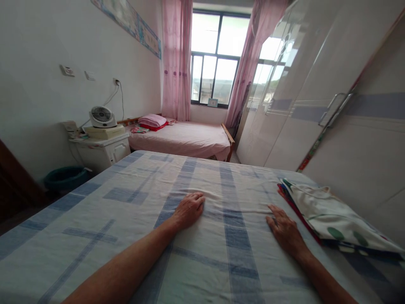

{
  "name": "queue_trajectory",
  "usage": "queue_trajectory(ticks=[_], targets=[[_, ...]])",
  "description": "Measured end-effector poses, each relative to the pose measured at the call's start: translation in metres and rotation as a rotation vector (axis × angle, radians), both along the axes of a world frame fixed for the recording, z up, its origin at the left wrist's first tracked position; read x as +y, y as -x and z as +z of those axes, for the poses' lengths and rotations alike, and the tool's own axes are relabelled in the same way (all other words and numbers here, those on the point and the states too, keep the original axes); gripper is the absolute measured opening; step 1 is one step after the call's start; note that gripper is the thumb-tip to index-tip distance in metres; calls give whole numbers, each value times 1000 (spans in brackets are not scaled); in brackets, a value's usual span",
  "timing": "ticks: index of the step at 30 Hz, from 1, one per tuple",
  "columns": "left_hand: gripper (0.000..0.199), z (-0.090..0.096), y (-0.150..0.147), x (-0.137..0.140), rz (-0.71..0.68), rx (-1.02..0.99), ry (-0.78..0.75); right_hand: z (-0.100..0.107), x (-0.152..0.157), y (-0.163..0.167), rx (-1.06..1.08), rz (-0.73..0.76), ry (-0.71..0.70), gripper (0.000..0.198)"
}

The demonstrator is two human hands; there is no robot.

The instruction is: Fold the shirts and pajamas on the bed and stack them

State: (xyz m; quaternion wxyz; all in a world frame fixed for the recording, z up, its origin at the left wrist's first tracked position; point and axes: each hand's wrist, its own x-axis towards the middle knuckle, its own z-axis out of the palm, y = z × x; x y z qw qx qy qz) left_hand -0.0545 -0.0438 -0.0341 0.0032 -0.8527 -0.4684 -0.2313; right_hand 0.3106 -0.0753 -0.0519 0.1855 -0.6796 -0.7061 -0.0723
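A blue and white patterned bed sheet [133,236] covers the bed in front of me. My left hand [190,210] rests palm down on it near the middle, fingers stretched and close together over a wrinkle. Farther right, my right hand [284,228] also lies on the sheet with its fingers spread. Small creases run across the cloth between the two hands. Neither hand appears to hold anything. Just right of my right hand is a stack of folded clothes [335,215], white with green spots on top and red and dark layers below.
Beyond stands a second bed [193,137] with a folded pink blanket [153,120]. At left are a white nightstand [101,145] bearing a small fan [103,116] and a teal basin [66,179] on the floor. A glossy wardrobe [284,118] lines the right side.
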Motion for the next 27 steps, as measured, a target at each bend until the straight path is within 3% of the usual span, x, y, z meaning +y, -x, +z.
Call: queue_trajectory(ticks=[7, 13, 27], targets=[[46, -5, 2, 0, 110, 53, 40, 4, -2, 5, -48, -93, 57, 55], [43, -7, 2, 1, 117, 110, 76, 11, -3, 8, -69, -89, 114, 54], [42, -4, 2, 1, 113, 89, 102, 9, -3, 6, -91, -86, 87, 51]])
